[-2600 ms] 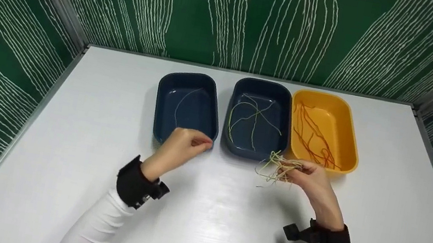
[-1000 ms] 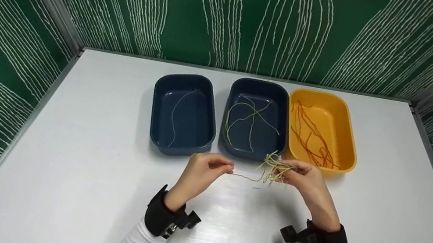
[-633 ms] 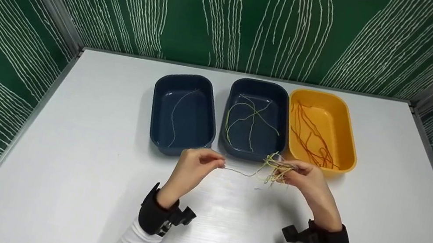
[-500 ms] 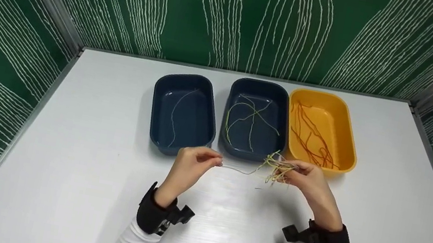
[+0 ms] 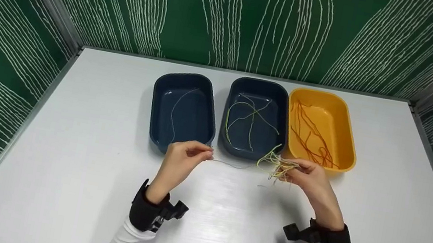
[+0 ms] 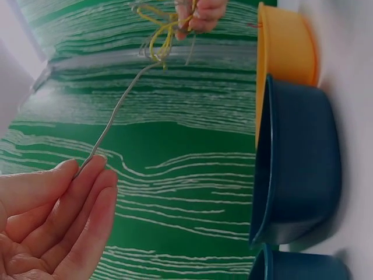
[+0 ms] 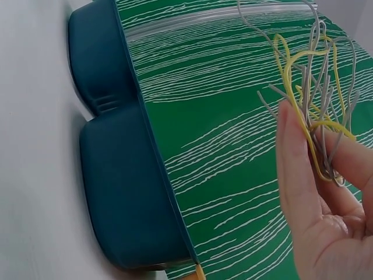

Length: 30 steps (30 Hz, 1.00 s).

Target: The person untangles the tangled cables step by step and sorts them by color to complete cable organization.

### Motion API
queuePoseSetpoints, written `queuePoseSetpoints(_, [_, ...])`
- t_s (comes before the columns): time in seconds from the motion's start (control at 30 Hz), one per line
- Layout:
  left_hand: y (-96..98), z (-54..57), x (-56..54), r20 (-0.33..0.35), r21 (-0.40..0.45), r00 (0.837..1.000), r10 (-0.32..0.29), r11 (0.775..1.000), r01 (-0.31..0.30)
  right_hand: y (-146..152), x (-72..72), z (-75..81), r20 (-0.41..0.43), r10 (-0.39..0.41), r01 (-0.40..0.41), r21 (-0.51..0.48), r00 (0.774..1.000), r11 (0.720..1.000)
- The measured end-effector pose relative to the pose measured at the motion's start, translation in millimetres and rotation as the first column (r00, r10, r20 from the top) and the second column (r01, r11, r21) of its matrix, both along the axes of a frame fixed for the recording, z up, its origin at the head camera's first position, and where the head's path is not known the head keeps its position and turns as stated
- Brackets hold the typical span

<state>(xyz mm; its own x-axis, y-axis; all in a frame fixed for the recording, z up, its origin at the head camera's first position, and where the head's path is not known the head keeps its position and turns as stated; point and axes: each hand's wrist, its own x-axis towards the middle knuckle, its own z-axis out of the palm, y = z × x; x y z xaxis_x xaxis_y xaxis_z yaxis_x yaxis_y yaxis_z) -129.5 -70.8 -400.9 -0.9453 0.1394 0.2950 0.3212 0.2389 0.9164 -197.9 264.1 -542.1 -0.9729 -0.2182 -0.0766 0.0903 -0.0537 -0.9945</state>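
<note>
My left hand (image 5: 180, 162) pinches the end of a thin grey string (image 6: 118, 109) between thumb and fingertips, just in front of the left blue bin. The string runs across to a tangled bundle of yellow and grey strings (image 7: 309, 87). My right hand (image 5: 313, 181) holds that bundle between thumb and fingers, in front of the gap between the middle blue bin and the yellow bin. Loose ends and loops stick out past the fingers in the right wrist view. Where the grey string enters the tangle is hard to make out.
The left blue bin (image 5: 153, 106) has one grey string in it. Several yellow-green strings lie in the middle blue bin (image 5: 227, 110). Orange-red strings lie in the yellow bin (image 5: 351, 141). All three stand on the white table (image 5: 109, 120), before a green wall (image 5: 191, 10) with white lines.
My left hand came away from the left bin to the tangle, took a grey string end, and has drawn it back leftward, so more string shows. The right hand has stayed nearly still.
</note>
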Motion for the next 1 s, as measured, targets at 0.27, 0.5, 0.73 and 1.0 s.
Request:
queuePoseSetpoints(0.27, [-14.3, -2.7, -2.1, -0.018, 0.015, 0.999, 0.043, 0.999, -0.043, 4.1, -5.2, -9.0, 0.009, -0.03, 0.03, 0.038, 1.0, 0.999])
queuePoseSetpoints(0.5, [-23.6, -5.1, -0.9, -0.009, 0.025, 0.998, 0.065, 0.998, -0.065, -5.0, 6.3, 16.5, -0.026, 0.056, -0.057, -0.029, 0.998, 0.998])
queuePoseSetpoints(0.73, [-35.1, -19.7, -8.2, -0.011, 0.075, 0.994, 0.11, 0.991, -0.109, 4.3, -2.5, -1.0, 0.024, -0.023, 0.021, 0.078, 0.999, 0.997])
queuePoseSetpoints(1.0, [-46.5, -24.8, -11.4, -0.057, 0.132, 0.985, 0.165, 0.979, -0.156, 4.1, -0.7, 5.2, -0.004, 0.065, -0.065, 0.017, 0.998, 0.998])
